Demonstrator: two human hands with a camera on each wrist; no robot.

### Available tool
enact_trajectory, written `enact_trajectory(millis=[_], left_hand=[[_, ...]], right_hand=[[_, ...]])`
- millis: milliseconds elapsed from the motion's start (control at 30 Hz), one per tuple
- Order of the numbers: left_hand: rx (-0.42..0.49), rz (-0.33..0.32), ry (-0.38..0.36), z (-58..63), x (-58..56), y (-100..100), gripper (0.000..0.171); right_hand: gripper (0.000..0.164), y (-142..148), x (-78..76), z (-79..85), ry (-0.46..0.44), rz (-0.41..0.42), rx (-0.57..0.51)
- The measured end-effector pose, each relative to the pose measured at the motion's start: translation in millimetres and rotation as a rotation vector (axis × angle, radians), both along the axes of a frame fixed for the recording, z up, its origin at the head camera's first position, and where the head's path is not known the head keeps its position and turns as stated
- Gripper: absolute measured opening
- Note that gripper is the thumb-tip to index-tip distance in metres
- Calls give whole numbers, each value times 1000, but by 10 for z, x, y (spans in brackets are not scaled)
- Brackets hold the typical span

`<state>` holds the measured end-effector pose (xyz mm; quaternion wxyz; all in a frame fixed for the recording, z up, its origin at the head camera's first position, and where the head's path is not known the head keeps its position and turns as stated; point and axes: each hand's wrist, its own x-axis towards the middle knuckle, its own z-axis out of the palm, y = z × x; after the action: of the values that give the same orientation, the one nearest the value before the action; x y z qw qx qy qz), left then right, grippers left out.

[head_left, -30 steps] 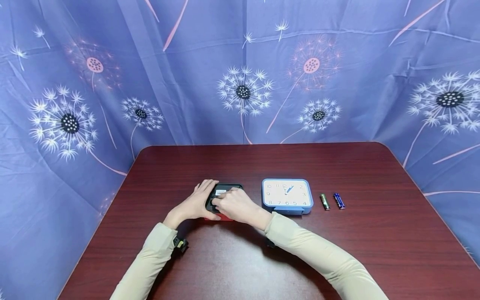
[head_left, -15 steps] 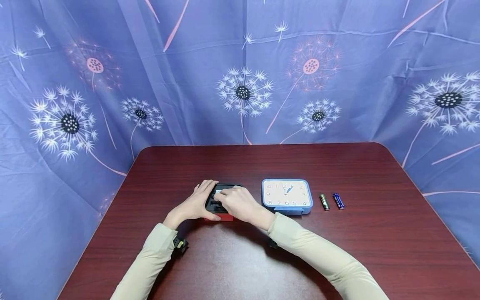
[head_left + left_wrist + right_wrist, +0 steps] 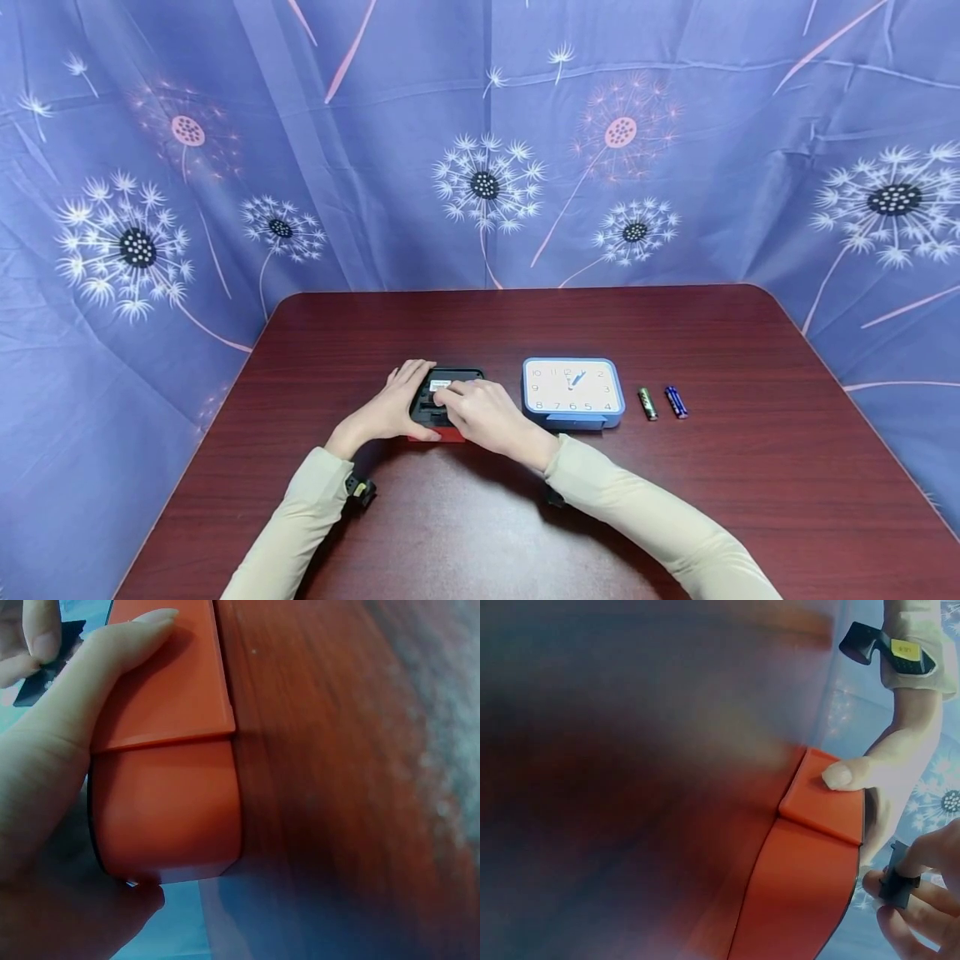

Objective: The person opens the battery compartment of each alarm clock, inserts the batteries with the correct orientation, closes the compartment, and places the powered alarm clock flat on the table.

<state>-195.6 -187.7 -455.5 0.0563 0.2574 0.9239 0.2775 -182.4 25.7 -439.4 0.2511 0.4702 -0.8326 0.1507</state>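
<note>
A red clock (image 3: 447, 434) lies face down on the table with its black back (image 3: 469, 376) and a white label (image 3: 440, 385) showing; its face is hidden. My left hand (image 3: 386, 412) grips its left side, thumb (image 3: 142, 641) on the red near side and fingers round the far edge. Above the back, my right hand (image 3: 491, 414) pinches a small black battery cover (image 3: 897, 879) between thumb and fingers. In the right wrist view the cover is apart from the clock. A dark recess (image 3: 431, 414) shows in the back.
Just right of my right hand a blue clock (image 3: 573, 387) lies face up. Beyond it are a green battery (image 3: 648, 404) and a blue battery (image 3: 677, 402), side by side. The dandelion-print curtain (image 3: 375, 167) hangs behind the table's far edge.
My right hand has come up off the clock's back and drawn slightly right, with the battery cover in its fingers. The recess has come into sight. My left hand has stayed in place.
</note>
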Motion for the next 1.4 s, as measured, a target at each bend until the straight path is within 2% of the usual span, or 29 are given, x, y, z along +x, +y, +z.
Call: enact_trajectory(millis=[267,467,633,733,867,1033,1400], left_hand=[[5,5,0,-24,-9,-5,112],[15,5,5,-40,-9,-13,111],[31,7,-7,-33,-10,-14,112],[33,4,2,-27,-10,-13,112],[33,5,5,-29,-3,-8,112],[23,8,2,-43,-3,0,112],[-2,19,11,-30,5,-1,114]], right_hand=[[11,53,75,-29,-40,47,-60],[15,99,124,-18,-56,61,-57],[21,140,158,-6,-78,66,-23],[27,160,178,-5,-52,59,-1],[20,181,219,-18,1,84,19],[17,223,292,-39,14,110,72],[19,272,375,-27,-38,67,218]])
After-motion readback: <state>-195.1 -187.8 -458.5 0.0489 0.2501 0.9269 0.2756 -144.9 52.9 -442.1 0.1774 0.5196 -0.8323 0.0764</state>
